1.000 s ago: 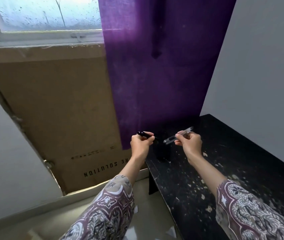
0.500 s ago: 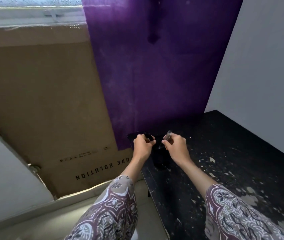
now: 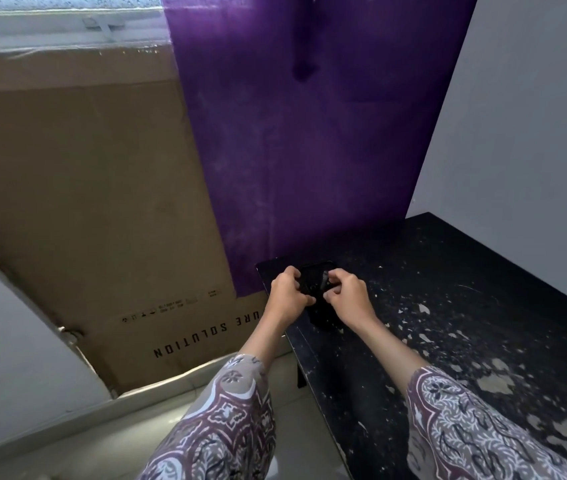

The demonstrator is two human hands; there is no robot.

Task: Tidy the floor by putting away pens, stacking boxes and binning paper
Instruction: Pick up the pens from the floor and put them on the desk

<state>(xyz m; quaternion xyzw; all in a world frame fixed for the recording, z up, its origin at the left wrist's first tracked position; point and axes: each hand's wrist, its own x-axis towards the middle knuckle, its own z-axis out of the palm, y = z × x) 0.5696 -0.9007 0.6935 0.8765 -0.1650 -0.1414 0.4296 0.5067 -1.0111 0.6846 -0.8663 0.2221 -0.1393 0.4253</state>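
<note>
The big brown cardboard box leans on the wall by the window. Its black letters are upside down, and you can read "SOLUTION" and "URE" before it. The smaller print above is too tiny to read.

Your left hand and your right hand sit close together over a black pen holder at the far left corner of the black table. The fingers of both hands are curled. A pale pen peeks out at your right fingertips, pointing up and down into the holder. I cannot tell if your left hand holds a pen.

The table top is dark and flat, with lots of pale chipped spots. A smooth purple curtain hangs behind it. Your sleeves have a swirly flower pattern.
</note>
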